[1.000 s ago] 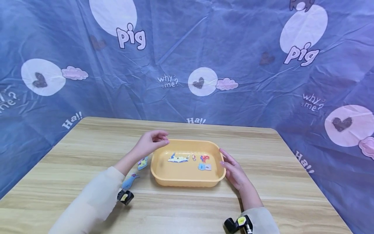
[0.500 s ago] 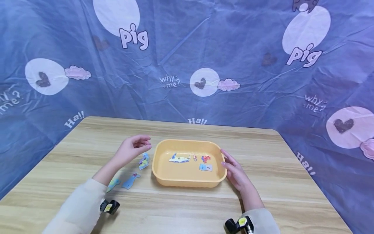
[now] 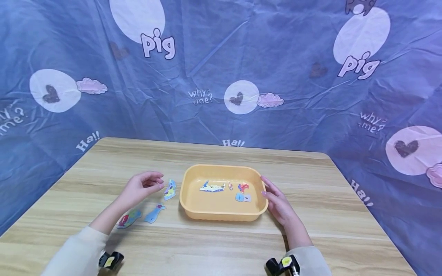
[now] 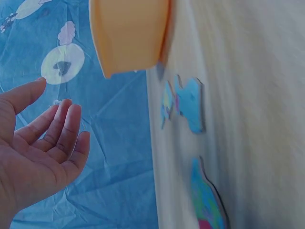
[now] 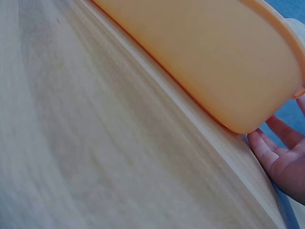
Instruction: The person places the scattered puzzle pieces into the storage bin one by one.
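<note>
My left hand [image 3: 141, 186] hovers over the table left of the yellow tray, fingers loosely bent. Nothing lies in its palm in the left wrist view. Close to its fingertips is a blue, yellow and purple puzzle piece [image 3: 170, 190]. Nearer me lie a light-blue piece [image 3: 155, 213] and a green-blue piece with red [image 3: 129, 219], partly behind the forearm. At the tray's right end, my right hand [image 3: 279, 203] rests its fairly straight fingers against the wall and rim. The yellow tray [image 3: 214, 217] stands flat and holds several small colourful pieces [image 3: 212, 187].
The wooden table [image 3: 214, 251] reaches back to a blue printed cloth [image 3: 214, 126] hanging behind and at both sides. A small black camera [image 3: 111, 260] is on the left wrist, another black camera [image 3: 281, 264] on the right.
My left hand has moved left and toward me from above the tray's far left rim, uncovering the pieces beside it. The right hand stays at the tray.
</note>
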A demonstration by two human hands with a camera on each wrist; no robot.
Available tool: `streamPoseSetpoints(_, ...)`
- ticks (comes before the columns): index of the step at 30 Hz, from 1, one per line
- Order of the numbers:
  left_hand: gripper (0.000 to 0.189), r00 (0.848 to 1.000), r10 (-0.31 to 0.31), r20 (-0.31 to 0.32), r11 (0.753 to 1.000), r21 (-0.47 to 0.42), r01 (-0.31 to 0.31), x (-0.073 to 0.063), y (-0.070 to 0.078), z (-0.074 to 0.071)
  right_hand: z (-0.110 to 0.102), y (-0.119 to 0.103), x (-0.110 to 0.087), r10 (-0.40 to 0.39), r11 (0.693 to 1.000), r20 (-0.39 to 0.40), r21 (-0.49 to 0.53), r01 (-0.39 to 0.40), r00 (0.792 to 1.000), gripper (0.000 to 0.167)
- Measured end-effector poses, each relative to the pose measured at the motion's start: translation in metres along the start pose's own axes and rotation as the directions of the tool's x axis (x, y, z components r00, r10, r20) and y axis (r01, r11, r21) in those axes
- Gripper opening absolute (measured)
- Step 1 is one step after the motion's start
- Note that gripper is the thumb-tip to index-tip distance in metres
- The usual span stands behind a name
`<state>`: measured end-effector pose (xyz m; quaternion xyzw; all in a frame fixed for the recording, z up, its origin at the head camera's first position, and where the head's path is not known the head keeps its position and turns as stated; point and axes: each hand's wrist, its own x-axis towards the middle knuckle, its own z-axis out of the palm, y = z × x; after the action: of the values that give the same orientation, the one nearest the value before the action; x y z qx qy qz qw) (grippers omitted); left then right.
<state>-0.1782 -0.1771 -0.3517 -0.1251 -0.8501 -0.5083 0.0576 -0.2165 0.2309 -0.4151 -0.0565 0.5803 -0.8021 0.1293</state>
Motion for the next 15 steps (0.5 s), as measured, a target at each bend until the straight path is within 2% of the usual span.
streamPoseSetpoints(7,0.029,1.000,-0.006,0.009,0.990,0.138,0.005,-0.018,-0.008,-0.007,0.001,0.000,0.000,0.004,1.000,-0.008,-0.005,-0.004,1.000,0.059)
streamPoseSetpoints(12,0.020,1.000,0.014,0.013,0.967,0.254,-0.017,-0.026,-0.013,-0.008,0.001,0.000,0.000,0.003,1.000,-0.019,-0.016,-0.004,1.000,0.060)
streamPoseSetpoints(15,0.020,0.999,0.003,0.032,0.955,0.297,-0.013,-0.031,-0.016,-0.006,0.001,0.000,0.000,0.002,1.000,-0.017,-0.020,-0.002,1.000,0.060)
